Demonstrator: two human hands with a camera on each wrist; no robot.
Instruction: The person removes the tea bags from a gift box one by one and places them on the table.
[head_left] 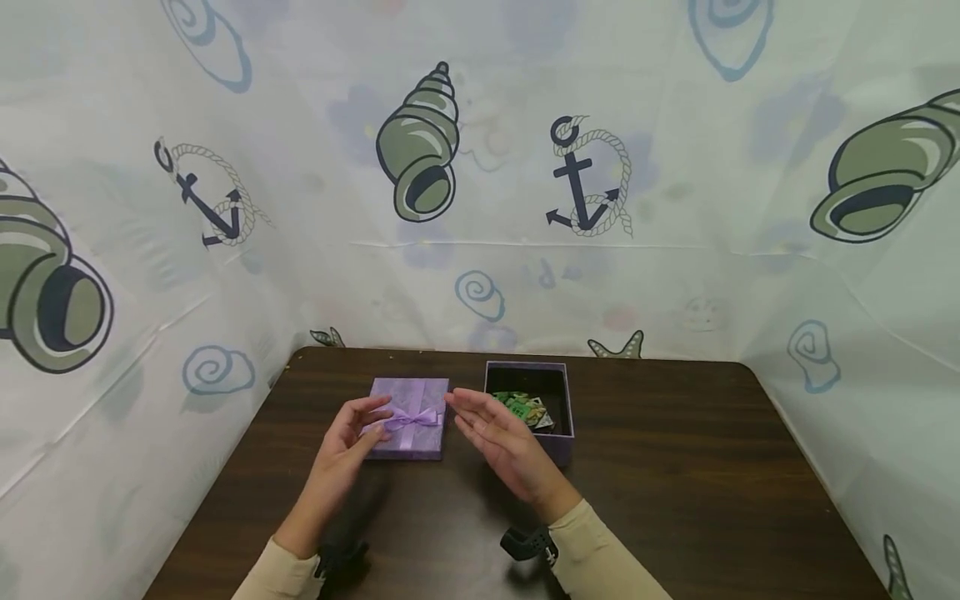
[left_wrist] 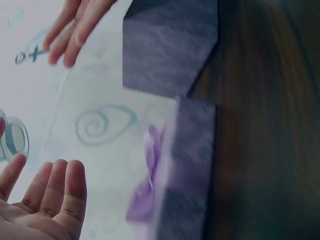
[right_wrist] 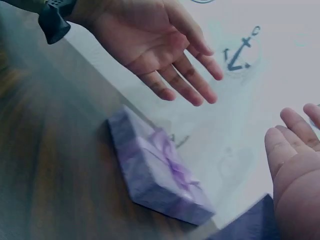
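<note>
A lavender gift-box lid [head_left: 427,396] with a satin ribbon bow lies on the table, left of the middle. My left hand [head_left: 345,437] hovers over its left side, fingers loosely bent, holding nothing. To its right stands the open purple box [head_left: 555,450] with a black inside. Small green printed packets or cards [head_left: 517,406] lie in it; their exact kind is unclear. My right hand [head_left: 513,454] is raised in front of the box, partly hiding it, with extended fingers and an empty palm. In the right wrist view, the left hand [right_wrist: 155,55] is above the lid [right_wrist: 150,175], apart from it.
Both boxed pieces stand on a dark wood-grain table [head_left: 675,475]. A pale curtain [head_left: 510,267] printed with shells and anchors hangs behind and along both sides. Black wrist straps [head_left: 528,543] sit below the hands, against beige sleeves [head_left: 600,554].
</note>
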